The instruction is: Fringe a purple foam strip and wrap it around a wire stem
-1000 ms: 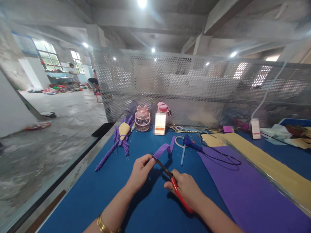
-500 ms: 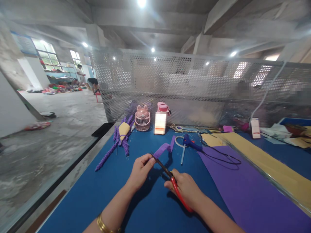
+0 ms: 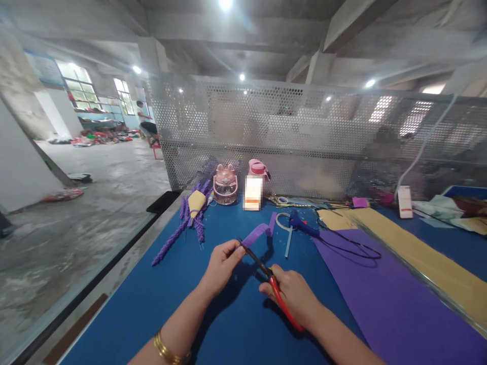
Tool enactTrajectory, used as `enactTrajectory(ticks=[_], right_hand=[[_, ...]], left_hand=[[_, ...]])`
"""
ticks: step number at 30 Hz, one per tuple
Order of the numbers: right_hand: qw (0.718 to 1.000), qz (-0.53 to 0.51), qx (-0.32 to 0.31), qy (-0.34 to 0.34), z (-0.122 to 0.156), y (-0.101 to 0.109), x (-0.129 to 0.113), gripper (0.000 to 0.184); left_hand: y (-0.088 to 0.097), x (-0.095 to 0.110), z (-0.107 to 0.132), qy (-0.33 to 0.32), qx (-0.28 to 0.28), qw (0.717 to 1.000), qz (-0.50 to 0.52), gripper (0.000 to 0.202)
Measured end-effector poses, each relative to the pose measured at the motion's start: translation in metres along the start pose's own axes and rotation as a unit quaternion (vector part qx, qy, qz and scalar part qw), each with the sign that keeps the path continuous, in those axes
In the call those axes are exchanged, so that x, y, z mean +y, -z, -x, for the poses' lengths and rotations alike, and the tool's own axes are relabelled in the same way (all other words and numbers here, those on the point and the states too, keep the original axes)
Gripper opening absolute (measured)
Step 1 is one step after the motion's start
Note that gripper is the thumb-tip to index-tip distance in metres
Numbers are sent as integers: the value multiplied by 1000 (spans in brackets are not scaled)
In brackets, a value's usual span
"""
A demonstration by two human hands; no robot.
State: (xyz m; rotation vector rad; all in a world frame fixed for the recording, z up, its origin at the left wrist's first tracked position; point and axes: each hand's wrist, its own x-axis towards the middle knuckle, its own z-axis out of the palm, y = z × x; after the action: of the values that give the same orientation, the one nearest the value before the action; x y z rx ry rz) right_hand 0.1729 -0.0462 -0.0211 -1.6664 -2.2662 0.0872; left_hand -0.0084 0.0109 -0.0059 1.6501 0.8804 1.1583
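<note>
My left hand (image 3: 220,263) pinches one end of a purple paper strip (image 3: 258,232) that arches up over the blue table (image 3: 152,304). My right hand (image 3: 294,295) grips red-handled scissors (image 3: 272,286). Their dark blades point up-left and meet the strip right by my left fingertips. A gold bangle (image 3: 165,350) sits on my left wrist.
A large purple sheet (image 3: 380,294) and a yellow sheet (image 3: 418,256) lie to the right. A blue glue gun (image 3: 300,223) with a black cord, purple lavender-like stems (image 3: 182,225), a pink fan (image 3: 225,183) and a pink bottle (image 3: 255,190) stand before the perforated metal screen (image 3: 304,137). A person moves far left.
My hands, the strip and the scissors hold almost the same pose. The view has shifted slightly, and the distant person at the far left has walked to the right.
</note>
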Motion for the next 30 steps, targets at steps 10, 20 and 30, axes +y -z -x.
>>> enactTrajectory(ticks=[10,20,30], right_hand=[[1000,-2,2,-17,-1,1,-1,29],[1000,11,3,-17,2,9,-5,40],[1000,14,18,2,1,3,-3,36]], left_hand=[[1,1,1,4,-11,1000,16,33],[0,1,0,2,-12,1000,-3,32],[-1,0,2,9,-27,1000,4,32]])
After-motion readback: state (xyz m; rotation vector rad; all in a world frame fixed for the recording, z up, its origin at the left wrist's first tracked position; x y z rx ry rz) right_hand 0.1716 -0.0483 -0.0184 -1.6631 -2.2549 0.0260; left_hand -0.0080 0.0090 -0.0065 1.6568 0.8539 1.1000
